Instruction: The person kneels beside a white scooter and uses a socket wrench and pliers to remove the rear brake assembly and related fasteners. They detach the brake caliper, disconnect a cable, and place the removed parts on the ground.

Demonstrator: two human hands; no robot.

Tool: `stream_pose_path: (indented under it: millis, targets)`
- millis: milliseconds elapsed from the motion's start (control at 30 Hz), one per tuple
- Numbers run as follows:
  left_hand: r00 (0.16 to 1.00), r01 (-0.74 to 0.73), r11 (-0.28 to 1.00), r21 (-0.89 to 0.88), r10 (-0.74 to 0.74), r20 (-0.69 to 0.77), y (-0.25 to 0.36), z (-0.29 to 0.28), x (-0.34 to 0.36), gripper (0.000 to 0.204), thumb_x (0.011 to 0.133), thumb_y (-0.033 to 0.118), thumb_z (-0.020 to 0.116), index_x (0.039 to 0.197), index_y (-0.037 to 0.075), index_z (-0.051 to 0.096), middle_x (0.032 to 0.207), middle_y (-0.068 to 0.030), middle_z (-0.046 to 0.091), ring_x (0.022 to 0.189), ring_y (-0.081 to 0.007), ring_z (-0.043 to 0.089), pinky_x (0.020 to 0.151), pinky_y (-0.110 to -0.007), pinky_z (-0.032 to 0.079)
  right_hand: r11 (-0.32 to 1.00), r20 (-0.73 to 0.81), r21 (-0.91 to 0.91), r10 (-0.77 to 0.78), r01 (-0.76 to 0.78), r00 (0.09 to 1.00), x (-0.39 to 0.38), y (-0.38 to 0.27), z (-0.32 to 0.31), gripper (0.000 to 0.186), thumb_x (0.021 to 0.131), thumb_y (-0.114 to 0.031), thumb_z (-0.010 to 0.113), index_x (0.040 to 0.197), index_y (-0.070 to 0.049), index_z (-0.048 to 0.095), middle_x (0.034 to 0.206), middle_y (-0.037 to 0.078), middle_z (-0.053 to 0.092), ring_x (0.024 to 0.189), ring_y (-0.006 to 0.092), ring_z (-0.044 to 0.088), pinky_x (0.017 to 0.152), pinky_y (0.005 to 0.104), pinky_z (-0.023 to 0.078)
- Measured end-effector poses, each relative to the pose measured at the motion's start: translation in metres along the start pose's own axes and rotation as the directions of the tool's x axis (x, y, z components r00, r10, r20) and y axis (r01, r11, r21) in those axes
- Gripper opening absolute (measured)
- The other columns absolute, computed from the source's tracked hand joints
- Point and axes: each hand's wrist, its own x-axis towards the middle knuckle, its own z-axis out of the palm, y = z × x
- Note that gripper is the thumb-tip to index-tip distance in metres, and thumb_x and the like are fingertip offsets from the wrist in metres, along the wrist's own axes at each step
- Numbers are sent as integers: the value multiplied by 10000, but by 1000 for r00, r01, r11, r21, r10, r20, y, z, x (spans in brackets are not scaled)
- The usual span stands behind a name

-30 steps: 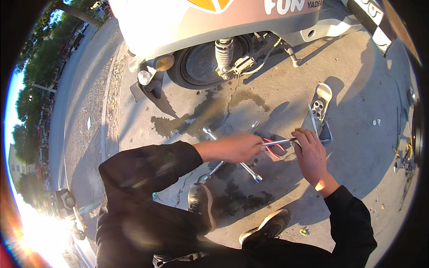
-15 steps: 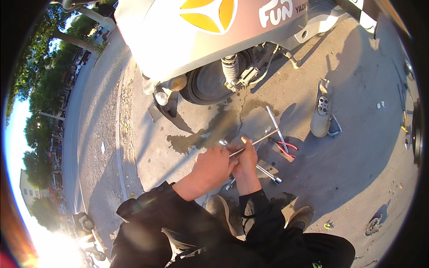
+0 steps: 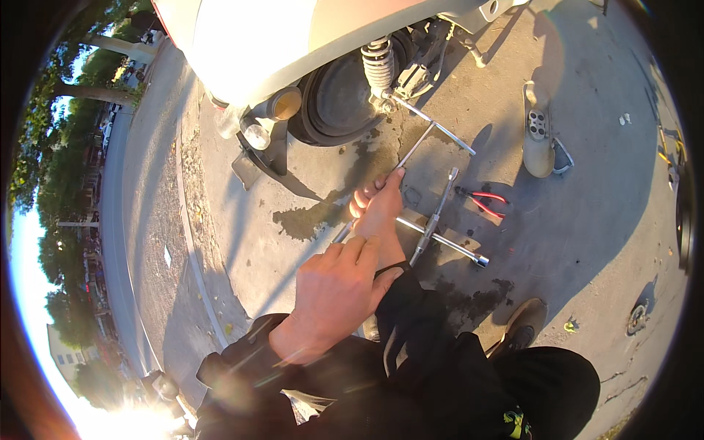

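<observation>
My right hand (image 3: 381, 209) is closed round the shaft of a metal T-handle wrench (image 3: 416, 145), its crossbar pointing away from me. One end of the crossbar overlaps the wheel's axle area below the shock absorber (image 3: 378, 67); contact there is unclear. The shaft's other end comes out below my fingers. My left hand (image 3: 334, 290) lies across my right wrist in view, thumb apart from the bent fingers and near the right cuff, with no tool in it. A four-way lug wrench (image 3: 431, 226) rests on the ground beside my right hand. Red-handled pliers (image 3: 488, 204) lie to its right.
The scooter's light bodywork (image 3: 242, 44) overhangs the black wheel (image 3: 334, 103) ahead. A dark mudguard piece (image 3: 271, 158) hangs behind the wheel. A pale elongated part with round holes (image 3: 539, 139) lies at right. Wet patches mark the pavement, and my shoe (image 3: 524, 323) stands near right.
My right hand has moved forward with the T-handle wrench toward the wheel. My left hand has come off the wrench and drawn back to my right wrist. The view has shifted.
</observation>
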Motion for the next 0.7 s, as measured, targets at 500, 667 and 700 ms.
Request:
stream_pose_path:
  millis: [500, 667, 700]
  targets:
    - [996, 12, 1000, -15, -11, 85, -8, -4, -10, 421, 820, 315, 744, 1119, 45, 621, 932, -78, 656, 751, -244, 644, 595, -351, 513, 662, -158, -697, -516, 274, 842, 2, -69, -143, 524, 1051, -484, 394, 714, -88, 463, 527, 9, 376, 440, 110, 396, 405, 298, 299]
    - [998, 7, 1000, -25, -6, 62, -1, -11, -11, 441, 798, 314, 755, 1118, 46, 614, 911, -70, 638, 745, -234, 634, 582, -346, 505, -266, 230, -963, -894, -44, 385, 4, -115, -197, 427, 1036, -399, 455, 886, -40, 630, 720, 121, 607, 695, 282, 607, 626, 425, 460]
    - [998, 7, 1000, -28, -6, 58, 0, -10, -9, 444, 794, 313, 758, 1117, 45, 613, 908, -69, 634, 742, -233, 632, 579, -345, 504, -287, 217, -953, -869, -96, 444, 4, -116, -194, 404, 1028, -400, 467, 961, -40, 638, 845, 144, 615, 793, 302, 605, 678, 425, 467]
